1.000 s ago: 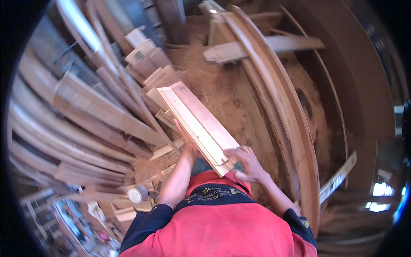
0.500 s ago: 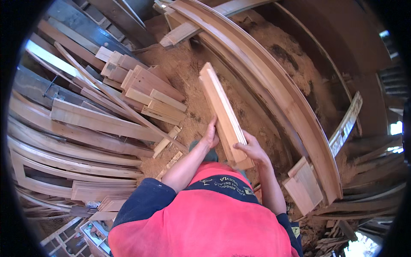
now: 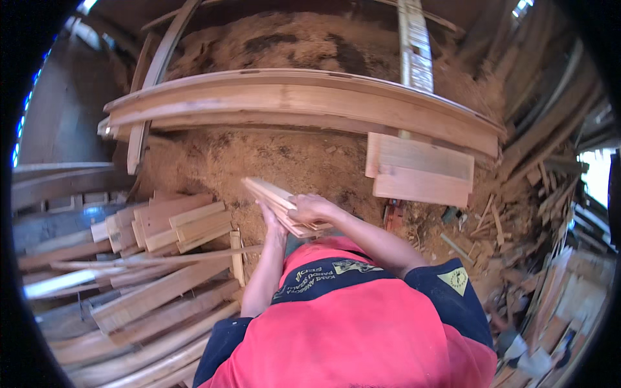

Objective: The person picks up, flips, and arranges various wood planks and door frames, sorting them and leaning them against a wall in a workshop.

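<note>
A short stack of light wooden boards [image 3: 266,192] is held in front of my body, its far end pointing up and to the left. My left hand [image 3: 272,220] grips its left side from below. Across the right side and top of the stack lies my right hand [image 3: 309,208], fingers closed over the edge. Some fingers of both hands are hidden by the wood. Farther right, two short boards [image 3: 424,169] rest against the near side of a long wooden beam [image 3: 284,97].
Piled short planks [image 3: 171,223] lie to the left, with longer boards [image 3: 162,294] below them. The long beam crosses ahead on cross supports [image 3: 415,48]. Sawdust covers the ground [image 3: 259,155]. Wood scraps [image 3: 495,226] are scattered at the right.
My view has swung to the right, so the beam now runs crosswise ahead. The boards in my hands tilt more to the left, and my right hand has shifted over their top.
</note>
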Tool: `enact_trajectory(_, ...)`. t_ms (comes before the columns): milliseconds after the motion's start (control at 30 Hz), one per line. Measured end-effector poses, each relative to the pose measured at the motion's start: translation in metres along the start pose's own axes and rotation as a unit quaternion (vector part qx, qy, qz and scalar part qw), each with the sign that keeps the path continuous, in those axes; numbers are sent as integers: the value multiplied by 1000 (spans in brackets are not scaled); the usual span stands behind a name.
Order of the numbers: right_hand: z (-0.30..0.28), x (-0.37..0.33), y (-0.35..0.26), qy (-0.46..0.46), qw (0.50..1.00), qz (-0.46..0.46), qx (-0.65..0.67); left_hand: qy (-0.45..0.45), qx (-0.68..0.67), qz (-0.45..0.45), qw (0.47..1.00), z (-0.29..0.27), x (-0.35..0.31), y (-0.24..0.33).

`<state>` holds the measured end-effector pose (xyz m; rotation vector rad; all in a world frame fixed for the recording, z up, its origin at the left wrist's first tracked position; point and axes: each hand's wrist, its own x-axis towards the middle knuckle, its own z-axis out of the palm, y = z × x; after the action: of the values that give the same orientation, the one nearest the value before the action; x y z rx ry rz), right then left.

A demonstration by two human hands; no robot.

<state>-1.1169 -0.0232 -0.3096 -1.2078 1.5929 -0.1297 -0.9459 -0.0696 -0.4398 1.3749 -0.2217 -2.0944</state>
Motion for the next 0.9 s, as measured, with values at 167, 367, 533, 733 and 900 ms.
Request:
enact_trajectory(167, 0, -37, 13, 53, 998, -15, 34, -1, 29, -20, 999, 6, -23, -4)
enact_trajectory(367, -11, -59, 7, 51, 995, -79, 45, -27, 111, 74, 991, 44, -57, 14)
enact_trajectory(533, -29, -74, -1, 180, 975, -117, 53, -153, 112, 71, 979, 87, -70, 64)
enact_trajectory(733, -27, -63, 4, 325, 888, -264, 190, -238, 234, 159, 929, 164, -61, 126)
enact_trajectory(900, 1, -66, 45, 458, 869, -82, 168, -324, 432, 216, 814, 253, -67, 117)
